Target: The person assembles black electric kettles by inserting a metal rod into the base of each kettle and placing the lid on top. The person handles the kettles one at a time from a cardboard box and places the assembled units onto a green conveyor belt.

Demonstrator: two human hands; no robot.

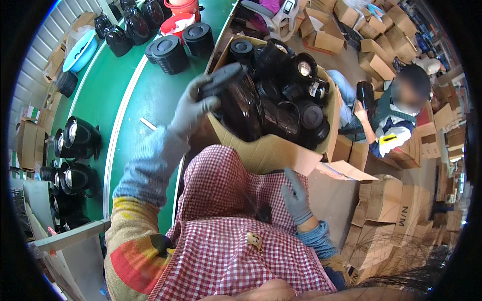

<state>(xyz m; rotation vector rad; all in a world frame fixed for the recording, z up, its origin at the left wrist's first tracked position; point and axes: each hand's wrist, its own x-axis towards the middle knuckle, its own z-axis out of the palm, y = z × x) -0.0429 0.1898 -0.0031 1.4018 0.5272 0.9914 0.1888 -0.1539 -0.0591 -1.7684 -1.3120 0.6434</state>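
A grey-gloved left hand of mine (193,104) grips the round matte end of a glossy black jug-shaped vessel (241,108). The vessel is tilted over the near left part of an open cardboard box (251,153). Inside the box lie several similar black vessels (286,123), some with shiny round metal parts. My right hand (297,200), also gloved in grey, is held over my checked apron, just below the box's near side. Its fingers are stretched out and nothing is in them.
A green workbench (135,125) runs along the left, bearing black lidded containers (168,52), a red bucket (176,24), a blue basin (79,51) and more black vessels (80,138). At the right, a seated person (396,115) holds a black vessel. Cardboard boxes (386,200) are stacked nearby.
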